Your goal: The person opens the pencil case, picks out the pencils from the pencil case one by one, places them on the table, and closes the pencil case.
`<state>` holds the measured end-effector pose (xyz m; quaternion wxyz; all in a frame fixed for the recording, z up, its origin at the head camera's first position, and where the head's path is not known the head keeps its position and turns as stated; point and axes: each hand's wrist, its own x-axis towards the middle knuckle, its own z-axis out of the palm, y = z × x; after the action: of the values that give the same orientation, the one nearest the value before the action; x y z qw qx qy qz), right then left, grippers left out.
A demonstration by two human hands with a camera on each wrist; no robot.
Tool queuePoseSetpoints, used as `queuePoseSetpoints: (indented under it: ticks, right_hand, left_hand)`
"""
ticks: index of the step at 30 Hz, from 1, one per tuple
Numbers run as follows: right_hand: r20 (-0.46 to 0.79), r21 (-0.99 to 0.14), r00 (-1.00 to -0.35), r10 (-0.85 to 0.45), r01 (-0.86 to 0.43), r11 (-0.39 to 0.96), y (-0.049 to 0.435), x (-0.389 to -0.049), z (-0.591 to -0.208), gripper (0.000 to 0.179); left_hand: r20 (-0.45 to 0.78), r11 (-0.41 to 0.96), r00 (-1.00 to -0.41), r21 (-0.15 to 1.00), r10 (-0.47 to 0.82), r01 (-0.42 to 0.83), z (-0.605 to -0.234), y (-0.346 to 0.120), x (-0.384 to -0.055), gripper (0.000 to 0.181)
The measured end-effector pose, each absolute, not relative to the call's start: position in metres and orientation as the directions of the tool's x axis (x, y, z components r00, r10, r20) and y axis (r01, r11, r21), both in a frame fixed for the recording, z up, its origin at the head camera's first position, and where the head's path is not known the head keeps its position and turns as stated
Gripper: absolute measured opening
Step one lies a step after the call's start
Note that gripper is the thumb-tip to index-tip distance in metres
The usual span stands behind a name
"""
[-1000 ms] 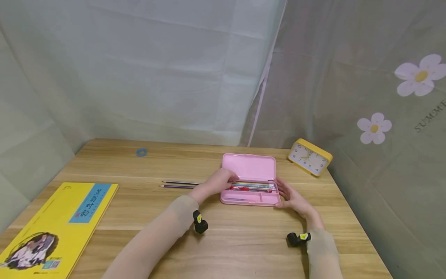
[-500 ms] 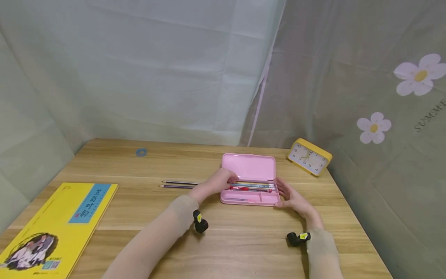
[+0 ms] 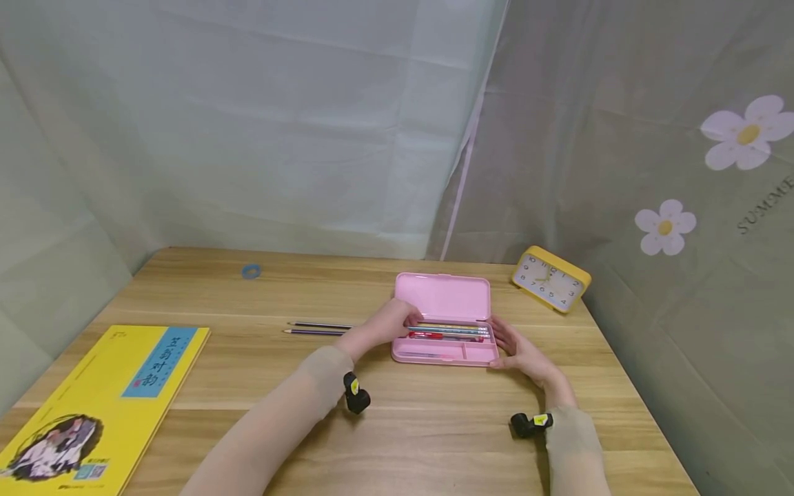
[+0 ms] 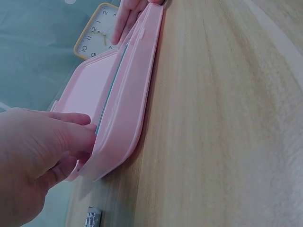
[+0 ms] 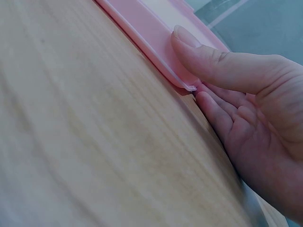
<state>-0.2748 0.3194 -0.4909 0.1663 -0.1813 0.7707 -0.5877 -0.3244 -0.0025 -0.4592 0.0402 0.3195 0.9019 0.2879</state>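
A pink pencil case point(image 3: 442, 297) lies on the wooden table with its lid folded back. Inside are a yellow pencil, a light blue pencil point(image 3: 449, 330) and a red pen point(image 3: 428, 335); a thin clear stick lies in the front compartment. My left hand point(image 3: 387, 322) reaches over the left end of the case, fingers and thumb curled together at the blue pencil's end; the case wall partly hides the fingertips in the left wrist view. At the other end, my right hand point(image 3: 524, 355) holds the case's right corner, thumb point(image 5: 203, 59) on the front wall, fingers behind the end.
Two dark pencils point(image 3: 319, 332) lie left of the case, partly behind the left wrist. A yellow book point(image 3: 93, 386) is at the table's left, a blue ring point(image 3: 251, 271) at the back left. A yellow alarm clock point(image 3: 552, 279) stands back right, near the curtain.
The blue pencil's left part shows a little more beside the left fingers. Both hands and the case stay in place.
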Motion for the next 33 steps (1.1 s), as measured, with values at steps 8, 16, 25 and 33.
queuePoseSetpoints:
  ticks: [8, 16, 25, 33]
  right_hand:
    - [-0.062, -0.965, -0.881, -0.469, -0.068, 0.254, 0.3186, -0.2751, -0.4897, 0.103]
    - [-0.059, -0.970, -0.880, -0.471, -0.061, 0.236, 0.3179, -0.2744, -0.4892, 0.103]
    - [-0.051, -0.972, -0.882, -0.469, -0.064, 0.226, 0.3174, -0.2741, -0.4888, 0.103]
    - [-0.045, -0.967, -0.879, -0.475, -0.082, 0.243, 0.3192, -0.2750, -0.4914, 0.102]
  left_hand:
    - [0.093, 0.611, -0.780, 0.567, 0.619, 0.553, -0.4553, -0.0051, -0.3231, 0.029]
    - [0.057, 0.646, -0.807, 0.567, 0.587, 0.510, -0.4544, -0.0013, -0.3230, 0.032]
    - [0.071, 0.629, -0.797, 0.574, 0.600, 0.525, -0.4527, -0.0016, -0.3210, 0.031]
    - [0.088, 0.629, -0.812, 0.586, 0.577, 0.511, -0.4519, -0.0029, -0.3202, 0.027]
